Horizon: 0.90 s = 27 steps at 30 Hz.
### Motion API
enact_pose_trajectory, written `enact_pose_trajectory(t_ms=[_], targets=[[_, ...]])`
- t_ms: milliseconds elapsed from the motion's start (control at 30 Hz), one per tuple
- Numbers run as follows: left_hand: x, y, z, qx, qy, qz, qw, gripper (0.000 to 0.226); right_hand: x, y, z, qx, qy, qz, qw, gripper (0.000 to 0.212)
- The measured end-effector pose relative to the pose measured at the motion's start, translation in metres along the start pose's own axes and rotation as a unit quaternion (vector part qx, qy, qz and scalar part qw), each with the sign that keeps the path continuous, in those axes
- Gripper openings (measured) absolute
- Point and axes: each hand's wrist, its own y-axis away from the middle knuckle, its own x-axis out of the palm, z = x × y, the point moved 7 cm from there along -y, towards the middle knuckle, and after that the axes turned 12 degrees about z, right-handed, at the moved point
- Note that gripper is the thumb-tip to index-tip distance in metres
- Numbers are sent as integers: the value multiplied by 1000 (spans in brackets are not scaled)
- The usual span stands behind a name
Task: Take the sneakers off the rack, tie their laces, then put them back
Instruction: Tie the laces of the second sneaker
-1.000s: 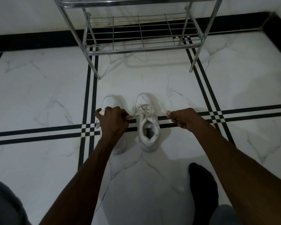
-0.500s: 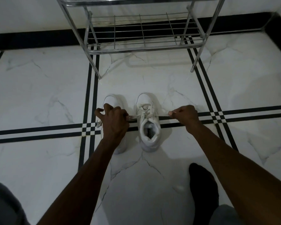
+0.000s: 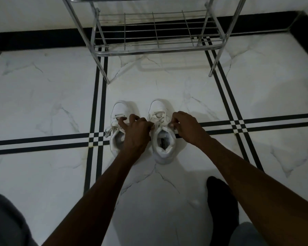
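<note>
Two white sneakers stand side by side on the marble floor, toes pointing away from me: the left sneaker [image 3: 119, 110] and the right sneaker [image 3: 163, 142]. My left hand [image 3: 136, 131] lies between the two shoes and pinches a lace end of the right sneaker. My right hand [image 3: 187, 126] is at that shoe's right side, fingers closed on the other lace end. The left sneaker's lace [image 3: 108, 132] hangs loose over its left side. The metal shoe rack [image 3: 155, 50] stands behind the shoes.
My foot in a black sock [image 3: 220, 205] rests on the floor at the lower right. The rack's lowest wire shelf holds nothing. A black skirting strip [image 3: 34, 40] runs along the wall behind. Black inlay lines cross the white floor.
Both hands have come inward toward the right sneaker. The right hand, earlier held out wide to the right with the lace stretched, is now against the shoe's side.
</note>
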Motion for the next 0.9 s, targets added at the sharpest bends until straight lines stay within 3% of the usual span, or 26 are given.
enact_pose_trajectory(t_ms=[167,367,567,667,700,833,900], targets=[[-4,5,1,19,-78,-29,996,27,3,2,7,12,160,-18,987,31],[-2,2,2,13,-81,-45,996,22,7,3,6,-2,143,-26,989,39],[0,-1,4,8,-50,-42,998,22,11,2,-2,58,106,13,993,28],[-3,-4,8,44,-7,-29,999,21,16,0,-11,85,-25,51,995,16],[-8,-5,12,49,21,-39,998,24,17,2,-14,93,-94,66,989,21],[-34,4,64,-13,157,-119,980,44,28,18,-18,167,-344,183,906,69],[-38,15,100,-75,180,-131,972,55,31,22,-14,158,-364,229,889,77]])
